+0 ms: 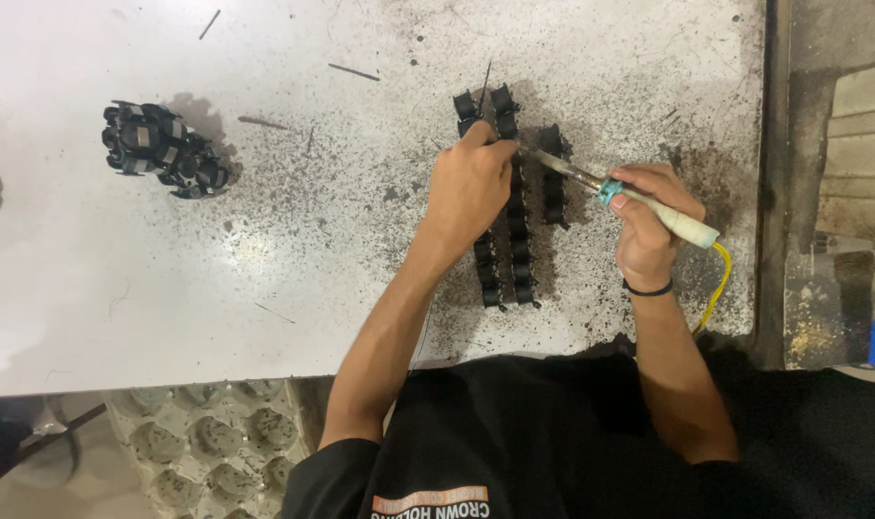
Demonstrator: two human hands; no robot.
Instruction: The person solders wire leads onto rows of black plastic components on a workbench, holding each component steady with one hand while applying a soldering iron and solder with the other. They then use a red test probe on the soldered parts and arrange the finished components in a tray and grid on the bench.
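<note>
So the left hand [471,183] pins the rows of small black plastic coil bobbins [514,207] on the speckled white bench [264,269], while the right hand [649,226], grip closed around a cream-handled soldering iron [639,199], touches its tip to them; looks like mid-soldering, needing steady aim.

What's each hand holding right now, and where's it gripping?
The right hand holds a soldering iron by its pale handle, tip toward the black parts. The left hand presses on the rows of black parts, fingertips on top; no clear grasp.
</note>
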